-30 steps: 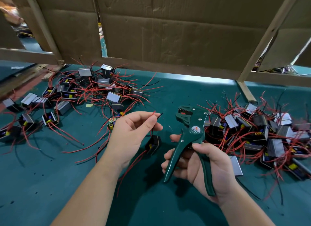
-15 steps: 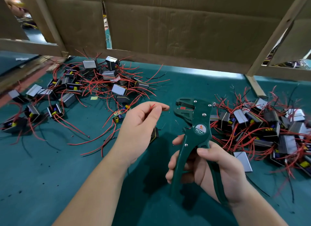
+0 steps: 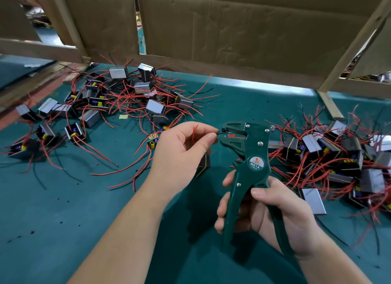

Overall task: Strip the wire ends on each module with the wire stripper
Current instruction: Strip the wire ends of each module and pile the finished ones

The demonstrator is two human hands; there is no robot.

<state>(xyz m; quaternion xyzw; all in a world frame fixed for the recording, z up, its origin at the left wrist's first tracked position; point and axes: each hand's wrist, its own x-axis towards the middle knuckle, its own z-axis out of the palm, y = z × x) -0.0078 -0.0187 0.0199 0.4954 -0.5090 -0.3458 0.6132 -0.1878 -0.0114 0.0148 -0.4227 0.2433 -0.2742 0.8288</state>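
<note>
My right hand (image 3: pixel 273 212) grips the two handles of a dark green wire stripper (image 3: pixel 249 161), head up, jaws facing left. My left hand (image 3: pixel 182 148) pinches a black wire (image 3: pixel 220 133) between thumb and fingers, and the wire's end lies in the stripper's jaws. A red wire (image 3: pixel 194 131) stands up between the same fingers. The module (image 3: pixel 204 164) these wires belong to hangs below my left hand, mostly hidden by it.
A heap of grey-topped modules with red and black wires (image 3: pixel 131 97) lies at the back left of the green table (image 3: pixel 53 209). A second heap (image 3: pixel 338 157) lies at the right. Cardboard walls on a wooden frame (image 3: pixel 232 40) close off the back.
My left hand has moved right and brought the black wire's end into the stripper's jaws. My right hand has lifted the stripper a little towards it.
</note>
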